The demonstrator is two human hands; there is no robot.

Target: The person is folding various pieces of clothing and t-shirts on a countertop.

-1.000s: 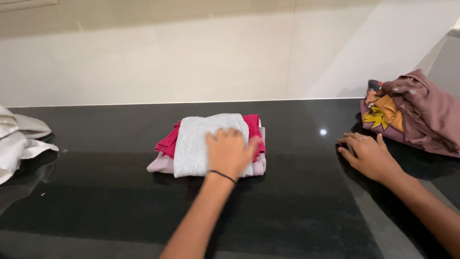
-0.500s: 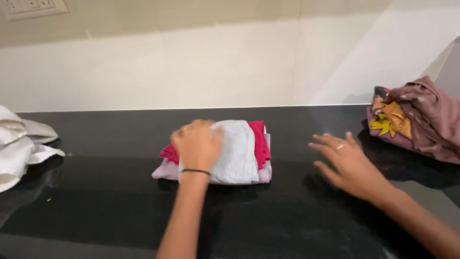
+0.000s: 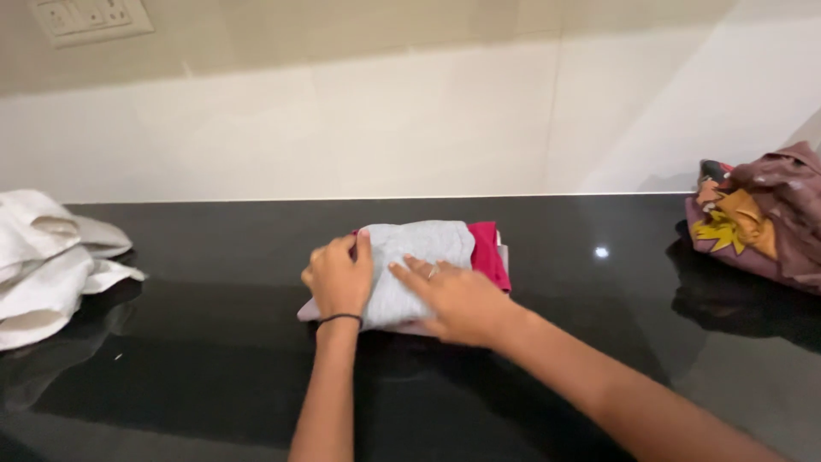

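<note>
A small stack of folded clothes lies in the middle of the black counter (image 3: 214, 393): a grey folded garment (image 3: 419, 248) on top, a red one (image 3: 487, 248) under it and a pale pink one at the bottom. My left hand (image 3: 338, 278) rests on the stack's left edge, fingers curled over the grey cloth. Flat on the grey garment's right front part lies my right hand (image 3: 453, 295), fingers spread. A thin black band circles my left wrist.
A heap of white cloth (image 3: 43, 261) lies at the counter's left end. A crumpled pile of mauve and printed clothes (image 3: 761, 218) sits at the right end. A pale tiled wall with a switch plate (image 3: 90, 17) stands behind.
My right hand has come in from the right side of the counter onto the folded stack. My left hand has slid to the stack's left edge.
</note>
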